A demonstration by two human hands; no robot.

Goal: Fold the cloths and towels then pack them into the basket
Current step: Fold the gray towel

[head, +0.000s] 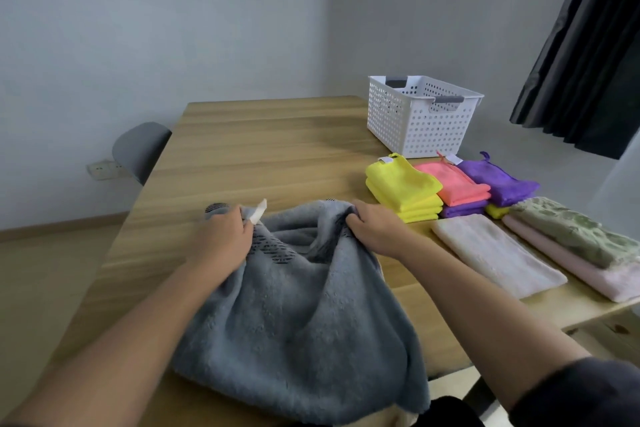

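Observation:
A grey-blue towel [304,315] lies bunched on the wooden table [263,149] in front of me. My left hand [221,239] grips its far left corner, beside a white label. My right hand [377,225] grips the far right corner. The towel sags between the two hands and hangs over the near table edge. A white perforated basket [415,118] stands at the far right of the table; nothing shows above its rim. Folded yellow cloths [405,189], a coral cloth [457,187] and purple cloths [498,184] sit in front of it.
Folded towels lie along the right edge: a pale cream one [498,256], and a green one [581,232] on top of a pink one [588,274]. A grey chair [138,152] stands at the table's far left. Dark curtains [588,45] hang at the right.

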